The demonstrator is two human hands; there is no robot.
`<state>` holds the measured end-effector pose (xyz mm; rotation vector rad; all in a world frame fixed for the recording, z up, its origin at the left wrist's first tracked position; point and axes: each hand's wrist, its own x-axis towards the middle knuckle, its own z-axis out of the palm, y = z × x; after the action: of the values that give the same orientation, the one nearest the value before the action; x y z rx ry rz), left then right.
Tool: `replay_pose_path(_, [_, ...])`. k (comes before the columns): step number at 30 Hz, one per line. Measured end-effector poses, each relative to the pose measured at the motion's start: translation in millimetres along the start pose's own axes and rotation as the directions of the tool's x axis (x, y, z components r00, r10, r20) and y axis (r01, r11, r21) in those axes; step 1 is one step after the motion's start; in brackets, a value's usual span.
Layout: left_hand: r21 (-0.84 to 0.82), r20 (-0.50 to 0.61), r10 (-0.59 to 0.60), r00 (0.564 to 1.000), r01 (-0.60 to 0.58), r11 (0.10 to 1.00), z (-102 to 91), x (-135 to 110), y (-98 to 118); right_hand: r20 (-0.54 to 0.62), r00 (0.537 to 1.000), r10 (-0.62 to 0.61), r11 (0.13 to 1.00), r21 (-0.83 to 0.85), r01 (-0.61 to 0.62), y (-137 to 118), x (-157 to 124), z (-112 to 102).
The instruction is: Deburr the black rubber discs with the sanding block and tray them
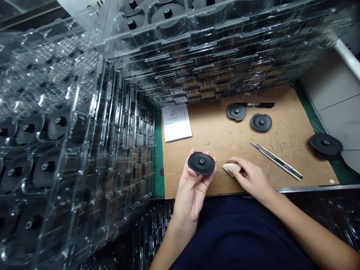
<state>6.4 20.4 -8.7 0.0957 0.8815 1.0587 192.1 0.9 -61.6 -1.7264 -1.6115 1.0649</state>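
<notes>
My left hand (192, 187) holds a round black disc (201, 163) with a small hub in its middle, gripped by the fingertips around its rim just above the cardboard sheet (225, 138). My right hand (250, 176) rests on the cardboard right beside it, fingers closed over a small pale oval block (230, 167). Two more black discs (236, 111) (261, 122) lie flat farther back on the cardboard. A fourth disc (325, 144) sits at the right edge.
Tall stacks of clear plastic trays (56, 150) holding black discs rise on the left and across the back (213, 52). A utility knife (277, 160), a black marker (254, 105) and a printed paper slip (176, 122) lie on the cardboard. Green mat (159, 157) underneath.
</notes>
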Motion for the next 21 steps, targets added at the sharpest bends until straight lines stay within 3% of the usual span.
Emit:
replay_pose_path(4, [0.038,0.034,0.001,0.999,-0.002,0.999,0.6,-1,-7,-0.036,0.993,-0.114,0.992,0.044,0.116,-48,16,-22])
replay_pose_path(7, [0.132,0.044,0.031,0.999,-0.037,0.991,0.9,-5,-10,-0.064,0.921,-0.385,0.917,0.083,0.389,-89,21,-23])
replay_pose_path(9, [0.186,0.029,0.056,0.998,-0.061,0.981,0.6,-7,-9,-0.014,0.883,-0.469,0.880,0.084,0.468,-105,20,-20])
replay_pose_path(12, [0.217,-0.001,0.110,0.994,-0.107,0.970,1.4,-11,-6,0.161,0.877,-0.453,0.891,0.111,0.440,-112,19,-17])
replay_pose_path(13, [0.222,-0.001,0.131,0.991,-0.128,0.967,2.2,-11,-5,0.169,0.876,-0.452,0.892,0.104,0.440,-112,19,-18])
replay_pose_path(15, [0.230,0.017,0.167,0.986,-0.166,0.959,4.9,-13,-2,0.055,0.869,-0.491,0.870,0.062,0.488,-112,18,-18])
replay_pose_path(17, [0.234,0.041,0.180,0.983,-0.185,0.954,8.2,-14,1,-0.050,0.834,-0.549,0.833,0.051,0.551,-112,13,-19])
replay_pose_path(21, [0.219,0.048,0.173,0.984,-0.179,0.959,15.1,-16,6,0.013,0.825,-0.565,0.818,0.137,0.558,-118,9,-21])
